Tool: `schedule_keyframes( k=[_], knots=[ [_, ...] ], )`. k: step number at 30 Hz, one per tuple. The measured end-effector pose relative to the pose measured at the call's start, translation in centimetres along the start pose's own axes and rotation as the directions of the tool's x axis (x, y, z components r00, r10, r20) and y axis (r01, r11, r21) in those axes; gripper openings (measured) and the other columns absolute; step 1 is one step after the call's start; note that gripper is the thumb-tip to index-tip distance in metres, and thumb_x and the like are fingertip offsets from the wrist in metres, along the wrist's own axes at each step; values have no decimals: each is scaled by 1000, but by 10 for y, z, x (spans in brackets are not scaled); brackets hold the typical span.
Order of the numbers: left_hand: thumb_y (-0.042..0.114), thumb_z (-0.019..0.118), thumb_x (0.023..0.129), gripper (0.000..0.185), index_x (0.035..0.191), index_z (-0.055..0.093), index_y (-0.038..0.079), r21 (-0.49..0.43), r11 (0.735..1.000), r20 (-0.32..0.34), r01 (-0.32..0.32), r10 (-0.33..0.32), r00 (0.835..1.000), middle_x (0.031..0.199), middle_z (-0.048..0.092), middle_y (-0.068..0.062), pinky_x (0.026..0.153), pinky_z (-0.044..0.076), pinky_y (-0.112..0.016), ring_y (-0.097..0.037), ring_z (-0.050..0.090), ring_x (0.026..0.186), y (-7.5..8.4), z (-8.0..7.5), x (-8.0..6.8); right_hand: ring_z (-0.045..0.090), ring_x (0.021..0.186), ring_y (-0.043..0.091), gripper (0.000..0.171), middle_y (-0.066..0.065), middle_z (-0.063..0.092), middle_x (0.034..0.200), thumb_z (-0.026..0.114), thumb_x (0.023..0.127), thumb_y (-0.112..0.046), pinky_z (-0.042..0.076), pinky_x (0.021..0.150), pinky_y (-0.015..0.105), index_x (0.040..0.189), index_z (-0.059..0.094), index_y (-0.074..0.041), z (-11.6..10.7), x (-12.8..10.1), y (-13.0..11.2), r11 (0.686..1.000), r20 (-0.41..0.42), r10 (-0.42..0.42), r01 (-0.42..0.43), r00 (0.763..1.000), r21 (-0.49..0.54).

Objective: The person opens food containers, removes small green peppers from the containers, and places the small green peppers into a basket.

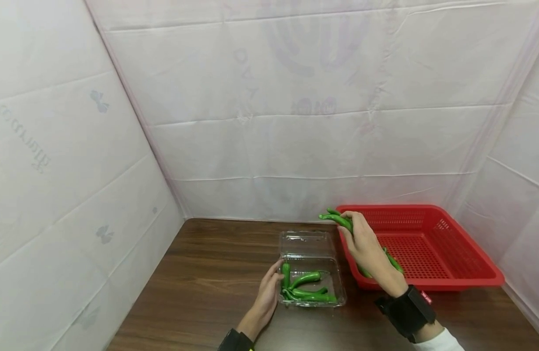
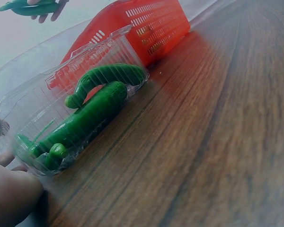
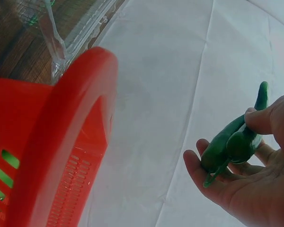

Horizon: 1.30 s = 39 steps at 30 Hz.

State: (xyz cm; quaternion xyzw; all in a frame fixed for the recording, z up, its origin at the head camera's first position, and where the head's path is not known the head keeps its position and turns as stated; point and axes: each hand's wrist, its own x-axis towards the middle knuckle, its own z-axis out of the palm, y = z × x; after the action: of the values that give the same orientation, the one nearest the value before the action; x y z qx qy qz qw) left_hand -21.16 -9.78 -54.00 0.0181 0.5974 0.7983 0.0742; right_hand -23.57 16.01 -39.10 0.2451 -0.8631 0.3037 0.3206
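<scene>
Two green chili peppers point(image 3: 225, 144) are pinched between the thumb and fingers of my right hand point(image 1: 363, 243). It holds them up over the left rim of the red basket point(image 1: 427, 282); the left wrist view shows them high above the table too. My left hand point(image 1: 266, 295) grips the left side of a clear plastic clamshell box point(image 1: 330, 265), its lid point(image 1: 306, 243) folded back toward the wall. Inside the box lie several green peppers point(image 2: 92, 111), most of them along its near side, one upright along the left wall.
More green peppers point(image 1: 392, 261) lie at the left of the red basket, partly hidden by my right forearm. The basket stands right of the box on the brown wooden table point(image 1: 199, 287). White sheeting point(image 1: 269, 146) hangs behind the table and on both sides.
</scene>
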Motion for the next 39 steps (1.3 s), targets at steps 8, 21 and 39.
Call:
schedule_keyframes(
  k=[8,21,39],
  knots=[
    [13,46,98,66,160,26,2,-2,1000,1,-8,8,1000,171,7,-23,127,-7,-59,-43,-7,158,-1,0,0,46,73,15,24,17,58,100,60,100,-2,39,59,25,121,52,6,1,-4,4,999,13,46,-46,999,26],
    [14,46,99,66,161,25,2,3,1000,-1,-7,7,1000,171,8,-22,127,-6,-60,-45,-7,157,-1,0,1,45,73,15,24,14,57,96,61,99,-2,37,60,24,121,53,5,3,-6,7,998,12,51,-51,999,31],
    [13,46,98,66,160,27,2,12,1000,-3,-15,15,1000,171,9,-23,127,-5,-60,-45,-6,157,-1,-1,2,47,72,15,26,19,58,99,60,99,-2,37,59,25,122,51,7,2,-14,15,995,31,100,-100,994,0]
  ],
)
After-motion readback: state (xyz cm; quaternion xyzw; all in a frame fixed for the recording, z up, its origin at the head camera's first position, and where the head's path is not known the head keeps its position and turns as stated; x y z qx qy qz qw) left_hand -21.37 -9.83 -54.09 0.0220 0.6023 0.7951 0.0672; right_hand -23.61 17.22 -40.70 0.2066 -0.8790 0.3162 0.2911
